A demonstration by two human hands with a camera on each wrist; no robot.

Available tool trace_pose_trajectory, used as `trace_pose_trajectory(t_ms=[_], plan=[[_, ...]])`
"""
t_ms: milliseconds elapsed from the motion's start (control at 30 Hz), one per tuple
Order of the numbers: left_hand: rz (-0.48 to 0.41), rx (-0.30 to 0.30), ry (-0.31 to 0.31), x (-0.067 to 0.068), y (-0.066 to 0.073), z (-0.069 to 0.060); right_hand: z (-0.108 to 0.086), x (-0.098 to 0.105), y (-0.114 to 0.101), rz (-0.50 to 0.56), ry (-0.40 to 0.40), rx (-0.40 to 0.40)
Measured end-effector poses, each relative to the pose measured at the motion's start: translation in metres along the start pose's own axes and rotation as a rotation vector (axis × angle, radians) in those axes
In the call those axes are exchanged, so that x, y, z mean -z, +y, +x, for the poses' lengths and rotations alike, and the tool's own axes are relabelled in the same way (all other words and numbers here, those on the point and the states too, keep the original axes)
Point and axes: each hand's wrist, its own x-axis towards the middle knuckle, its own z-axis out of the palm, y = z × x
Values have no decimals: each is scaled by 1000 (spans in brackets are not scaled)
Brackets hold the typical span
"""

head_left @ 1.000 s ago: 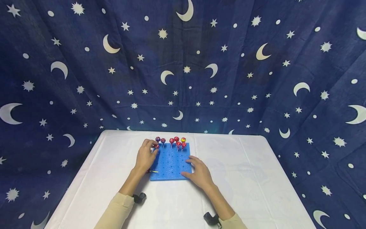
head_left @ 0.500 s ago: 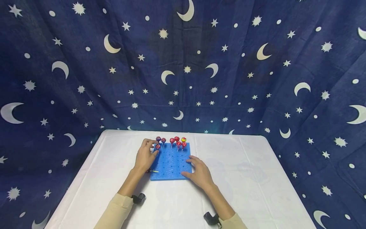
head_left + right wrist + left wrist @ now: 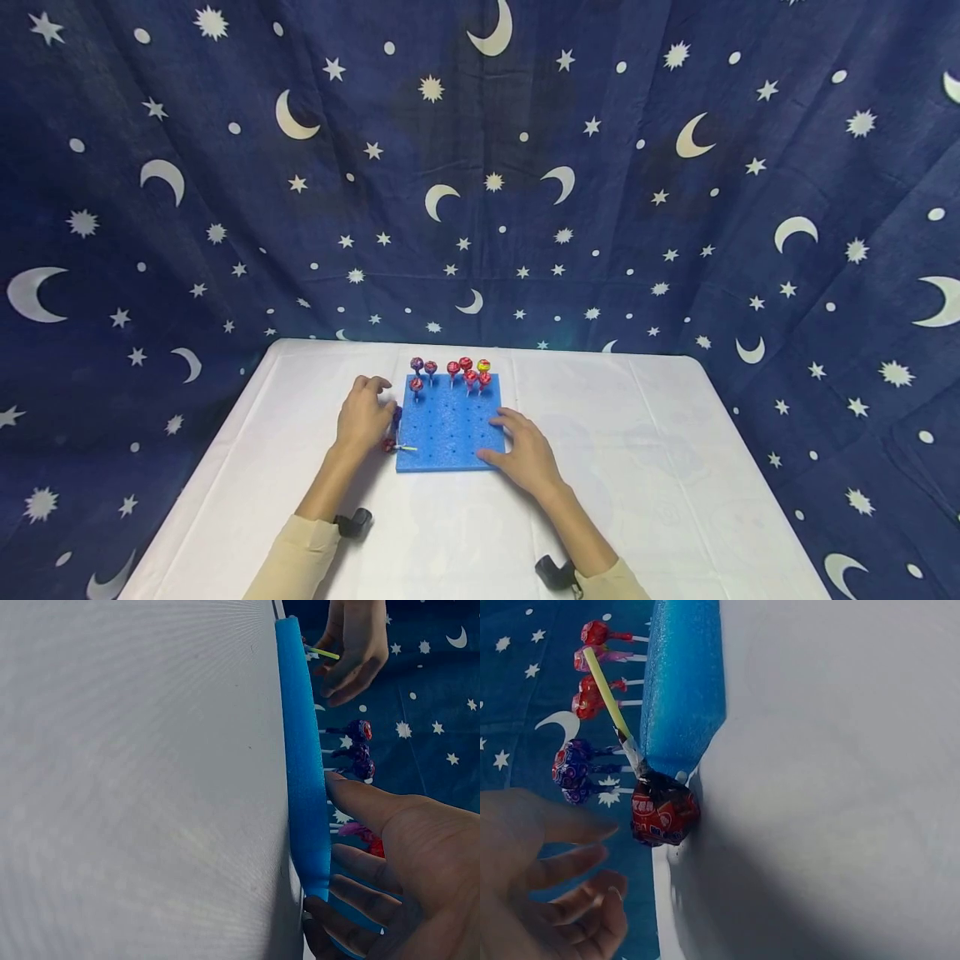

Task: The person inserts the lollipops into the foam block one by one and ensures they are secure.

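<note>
A blue foam board [image 3: 442, 425] with rows of small holes lies on the table. Several wrapped lollipops stand upright in its back rows: dark purple ones [image 3: 417, 385] at the left, red ones [image 3: 470, 377] and a yellow one [image 3: 483, 366] at the right. Along the left edge lie a purple lollipop [image 3: 397, 412] and a dark red lollipop [image 3: 664, 810], whose yellow stick rests over the board. My left hand [image 3: 363, 414] hovers beside these two, fingers loosely bent; whether it touches the purple one I cannot tell. With spread fingers my right hand [image 3: 527, 450] rests against the board's right edge.
A white cloth covers the table [image 3: 637, 467]. Behind it hangs a dark blue curtain [image 3: 480, 208] with moons and stars. Each wrist wears a small black camera, the left one [image 3: 354, 523] close above the tabletop.
My left hand has let go of the front purple lollipop, which now stands in the board, and has moved left and toward me. My right hand stays in place.
</note>
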Motion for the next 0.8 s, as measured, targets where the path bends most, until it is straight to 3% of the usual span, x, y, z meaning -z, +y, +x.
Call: trace_pose_trajectory(t_ms=[167,333,800], plan=[[39,-5,-83,-1,-3,-2,-1,0,0,0,-3,-4],[40,-45,-123,-5,-2,-3,-1,0,-1,0,-4,-13],[1,-21,-100,-9,0,-5,-1,0,-2,-4,-5,-16]])
